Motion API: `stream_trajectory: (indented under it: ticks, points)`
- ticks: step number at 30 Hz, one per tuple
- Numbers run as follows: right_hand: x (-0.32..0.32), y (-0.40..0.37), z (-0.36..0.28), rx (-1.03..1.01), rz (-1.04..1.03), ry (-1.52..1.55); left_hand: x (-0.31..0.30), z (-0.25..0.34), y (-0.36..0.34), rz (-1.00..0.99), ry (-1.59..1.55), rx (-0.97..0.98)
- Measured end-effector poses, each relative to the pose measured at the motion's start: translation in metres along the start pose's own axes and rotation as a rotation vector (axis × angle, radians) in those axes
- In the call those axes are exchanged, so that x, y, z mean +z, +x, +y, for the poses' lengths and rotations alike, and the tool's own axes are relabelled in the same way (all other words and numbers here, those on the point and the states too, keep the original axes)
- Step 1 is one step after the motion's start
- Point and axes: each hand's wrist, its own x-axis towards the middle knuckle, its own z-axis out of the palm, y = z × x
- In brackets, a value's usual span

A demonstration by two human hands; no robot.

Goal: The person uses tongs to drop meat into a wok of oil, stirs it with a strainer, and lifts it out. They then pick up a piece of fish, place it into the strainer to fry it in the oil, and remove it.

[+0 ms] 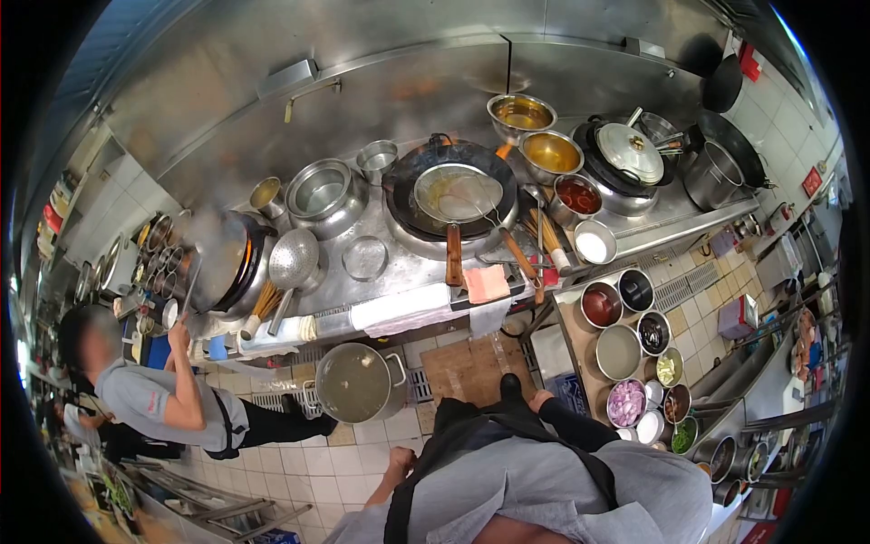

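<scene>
The person's own grey shirt (553, 485) and black apron (471, 435) fill the bottom edge, nearest of all. Beyond them stretches the long steel stove (399, 265), crowded with pans.

Next in size is the big pot (356, 383), which stands on the floor tiles at the foot of the stove, uncovered and holding cloudy liquid. It lies forward and a little outward from the left hand (399, 462) — the nearer of the two hands to it, though clearly apart. That hand hangs by the hip with its fingers curled in, and nothing shows in it.

The dark wok (458, 195) sits further off on the stove with a wire skimmer resting in it. Its wooden handle (452, 254) runs straight back toward the person.

The right hand (541, 399) is low beside a brown board (467, 367) on the floor, just inward of the side counter (573, 337) with its bowls. A bowl of chopped red onion (625, 402) is closest to it. The fingers are too small to read — I cannot tell whether they are spread or closed.

Off to the left, a co-worker (145, 394) raises a hand toward another wok (227, 263).
</scene>
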Motion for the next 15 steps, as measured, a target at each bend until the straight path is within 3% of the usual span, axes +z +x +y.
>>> stream_trajectory:
  ticks: [5, 8, 11, 15]
  points:
    - [0.002, 0.003, 0.002, 0.03, -0.031, -0.041, 0.016, -0.009, 0.006, 0.049, -0.022, -0.013]
    - [0.001, 0.001, 0.001, 0.007, -0.034, -0.067, 0.006, -0.007, 0.0, 0.128, -0.346, -0.02]
    - [0.007, 0.003, 0.005, 0.039, -0.017, 0.001, -0.05, 0.032, -0.019, 0.113, -1.107, -0.431]
    - [-0.001, -0.007, -0.002, 0.028, 0.005, -0.048, -0.049, 0.031, -0.017, 0.085, -1.176, -0.398]
